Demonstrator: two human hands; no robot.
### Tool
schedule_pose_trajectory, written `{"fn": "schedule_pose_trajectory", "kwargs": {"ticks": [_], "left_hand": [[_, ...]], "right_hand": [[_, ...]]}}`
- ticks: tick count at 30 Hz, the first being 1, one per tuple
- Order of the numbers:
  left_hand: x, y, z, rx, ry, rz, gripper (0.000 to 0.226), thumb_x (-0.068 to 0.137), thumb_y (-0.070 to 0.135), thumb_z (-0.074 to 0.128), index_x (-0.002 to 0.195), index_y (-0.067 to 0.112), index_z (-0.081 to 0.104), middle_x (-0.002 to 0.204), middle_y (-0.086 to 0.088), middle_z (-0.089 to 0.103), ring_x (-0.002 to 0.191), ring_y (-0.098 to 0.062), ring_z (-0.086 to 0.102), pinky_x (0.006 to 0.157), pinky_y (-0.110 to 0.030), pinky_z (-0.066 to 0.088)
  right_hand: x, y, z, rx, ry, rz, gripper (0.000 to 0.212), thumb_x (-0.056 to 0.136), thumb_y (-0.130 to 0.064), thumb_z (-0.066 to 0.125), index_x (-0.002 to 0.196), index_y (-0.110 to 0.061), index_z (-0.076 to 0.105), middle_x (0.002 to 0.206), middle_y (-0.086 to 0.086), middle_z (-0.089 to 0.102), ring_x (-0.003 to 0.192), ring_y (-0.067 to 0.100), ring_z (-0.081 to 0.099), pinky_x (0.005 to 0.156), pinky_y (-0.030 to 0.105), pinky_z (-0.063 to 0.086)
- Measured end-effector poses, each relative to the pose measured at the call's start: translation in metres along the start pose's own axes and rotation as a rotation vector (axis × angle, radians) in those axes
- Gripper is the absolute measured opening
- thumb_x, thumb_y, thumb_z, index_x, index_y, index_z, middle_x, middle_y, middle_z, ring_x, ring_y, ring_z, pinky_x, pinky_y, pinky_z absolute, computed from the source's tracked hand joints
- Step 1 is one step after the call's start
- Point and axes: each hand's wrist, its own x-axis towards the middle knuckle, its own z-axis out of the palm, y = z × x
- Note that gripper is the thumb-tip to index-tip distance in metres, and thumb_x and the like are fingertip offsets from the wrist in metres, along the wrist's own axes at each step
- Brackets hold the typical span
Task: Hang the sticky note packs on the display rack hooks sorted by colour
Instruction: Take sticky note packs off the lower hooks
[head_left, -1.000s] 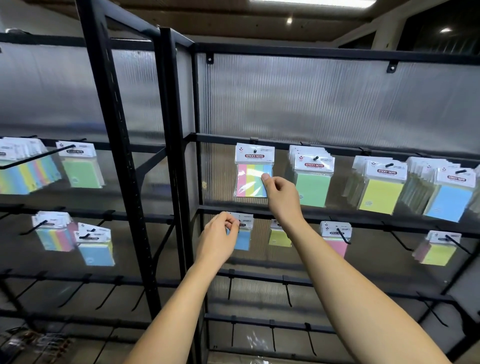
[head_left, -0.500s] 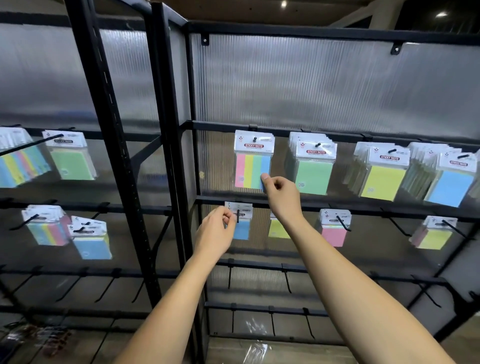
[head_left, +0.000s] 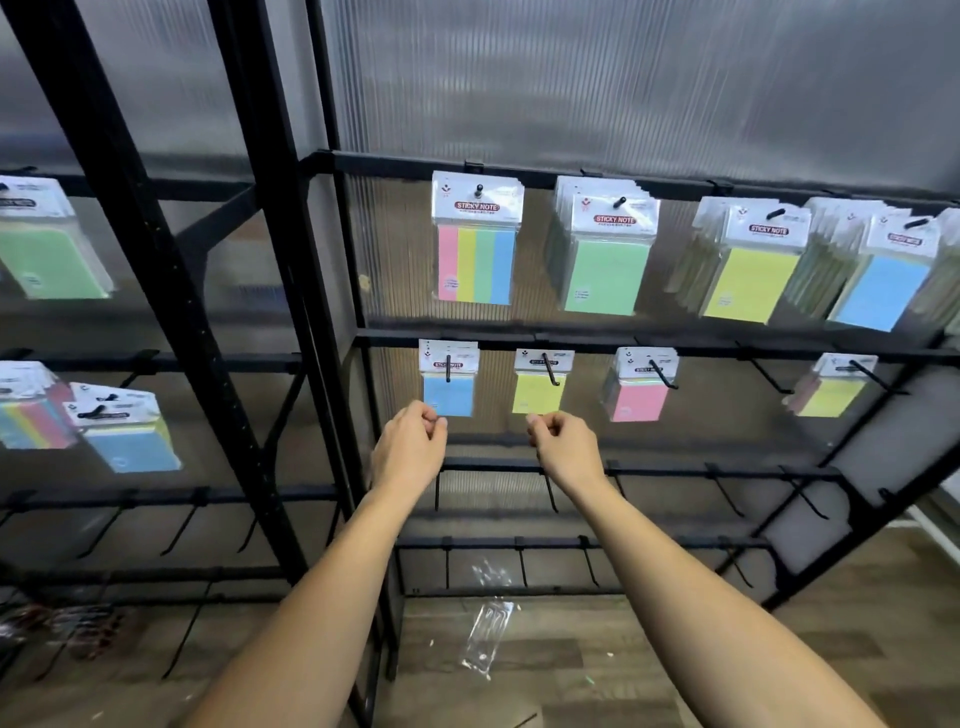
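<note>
A four-colour striped sticky note pack (head_left: 477, 249) hangs alone on the top rail's leftmost hook. To its right hang stacks of green (head_left: 605, 270), yellow (head_left: 748, 280) and blue (head_left: 878, 291) packs. The rail below carries small blue (head_left: 448, 384), yellow (head_left: 540, 389) and pink (head_left: 640, 395) packs, and a yellow one (head_left: 831, 395) far right. My left hand (head_left: 410, 452) is just under the small blue pack, fingers curled, holding nothing. My right hand (head_left: 566, 447) is just under the small yellow pack, fingers curled, also holding nothing.
The left bay holds green (head_left: 47, 260), striped (head_left: 31, 415) and blue (head_left: 124, 436) packs behind a slanted black rack post (head_left: 130, 208). Bare black hooks (head_left: 550, 493) line the lower rails. A clear plastic wrapper (head_left: 488, 639) lies on the wooden floor.
My right hand let go of the striped pack's lower corner and dropped to below the second rail. The striped pack now hangs straight. My view tilted downward.
</note>
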Motion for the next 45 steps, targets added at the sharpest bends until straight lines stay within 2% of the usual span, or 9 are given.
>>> {"fn": "schedule_pose_trajectory", "kwargs": {"ticks": [9, 13, 20, 23, 27, 34, 37, 41, 45], "left_hand": [[0.026, -0.005, 0.020, 0.029, 0.011, -0.060, 0.039, 0.096, 0.044, 0.051, 0.121, 0.015, 0.057, 0.117, 0.001, 0.064, 0.110, -0.021, 0.055, 0.082, -0.038, 0.050], [0.038, -0.005, 0.027, 0.039, 0.017, -0.108, 0.059, 0.095, 0.051, 0.051, 0.137, 0.011, 0.046, 0.133, -0.003, 0.056, 0.125, -0.025, 0.046, 0.093, -0.042, 0.047], [0.066, -0.007, 0.042, -0.033, -0.035, -0.201, 0.095, 0.084, 0.063, 0.060, 0.152, 0.010, 0.020, 0.147, -0.006, 0.046, 0.139, -0.030, 0.035, 0.102, -0.050, 0.043], [0.075, -0.004, 0.047, -0.022, -0.026, -0.214, 0.091, 0.081, 0.064, 0.063, 0.147, 0.011, 0.031, 0.137, -0.006, 0.054, 0.131, -0.028, 0.042, 0.096, -0.049, 0.047], [0.083, 0.000, 0.052, 0.021, -0.013, -0.213, 0.065, 0.081, 0.066, 0.061, 0.118, 0.014, 0.049, 0.115, -0.004, 0.062, 0.113, -0.026, 0.051, 0.084, -0.046, 0.052], [0.080, 0.001, 0.056, 0.089, 0.045, -0.205, 0.047, 0.089, 0.060, 0.056, 0.094, 0.014, 0.048, 0.094, -0.004, 0.063, 0.087, -0.026, 0.058, 0.067, -0.037, 0.047], [0.073, 0.000, 0.053, 0.076, 0.059, -0.189, 0.041, 0.091, 0.055, 0.056, 0.087, 0.016, 0.047, 0.086, -0.001, 0.061, 0.078, -0.024, 0.056, 0.059, -0.033, 0.040], [0.063, -0.005, 0.047, 0.101, 0.069, -0.162, 0.038, 0.095, 0.050, 0.053, 0.084, 0.014, 0.057, 0.084, -0.002, 0.066, 0.077, -0.024, 0.059, 0.060, -0.033, 0.044], [0.046, -0.005, 0.038, 0.039, 0.057, -0.143, 0.037, 0.097, 0.043, 0.053, 0.071, 0.018, 0.045, 0.079, -0.005, 0.064, 0.071, -0.026, 0.053, 0.057, -0.032, 0.037]], "right_hand": [[0.032, 0.017, -0.006, -0.073, 0.015, 0.092, 0.031, 0.097, -0.044, 0.055, 0.096, -0.013, 0.061, 0.087, -0.001, 0.065, 0.089, 0.022, 0.062, 0.071, 0.031, 0.041], [0.053, 0.020, -0.005, -0.089, -0.004, 0.136, 0.053, 0.096, -0.049, 0.055, 0.126, -0.006, 0.055, 0.113, 0.006, 0.066, 0.105, 0.026, 0.062, 0.083, 0.035, 0.049], [0.084, 0.022, -0.001, -0.086, -0.058, 0.158, 0.077, 0.093, -0.053, 0.060, 0.144, -0.002, 0.036, 0.136, 0.014, 0.057, 0.122, 0.031, 0.056, 0.095, 0.038, 0.046], [0.097, 0.024, -0.001, -0.080, -0.085, 0.158, 0.077, 0.091, -0.055, 0.062, 0.143, -0.003, 0.039, 0.137, 0.015, 0.056, 0.123, 0.032, 0.056, 0.096, 0.039, 0.046], [0.110, 0.024, -0.001, -0.119, -0.086, 0.151, 0.070, 0.089, -0.057, 0.063, 0.134, -0.005, 0.049, 0.128, 0.011, 0.061, 0.116, 0.030, 0.059, 0.085, 0.034, 0.045], [0.119, 0.029, 0.000, -0.122, -0.061, 0.167, 0.034, 0.094, -0.047, 0.061, 0.091, -0.014, 0.051, 0.089, 0.004, 0.062, 0.081, 0.022, 0.057, 0.063, 0.031, 0.039], [0.116, 0.037, 0.002, -0.043, -0.035, 0.162, 0.029, 0.095, -0.041, 0.062, 0.081, -0.020, 0.047, 0.088, 0.007, 0.069, 0.081, 0.026, 0.066, 0.070, 0.038, 0.053], [0.098, 0.036, -0.001, -0.028, -0.020, 0.125, 0.027, 0.097, -0.043, 0.058, 0.087, -0.018, 0.054, 0.087, 0.007, 0.070, 0.083, 0.027, 0.066, 0.072, 0.036, 0.050], [0.073, 0.033, -0.009, -0.054, -0.003, 0.059, 0.038, 0.101, -0.044, 0.049, 0.088, -0.011, 0.062, 0.081, 0.005, 0.067, 0.078, 0.024, 0.060, 0.066, 0.034, 0.043]]}}
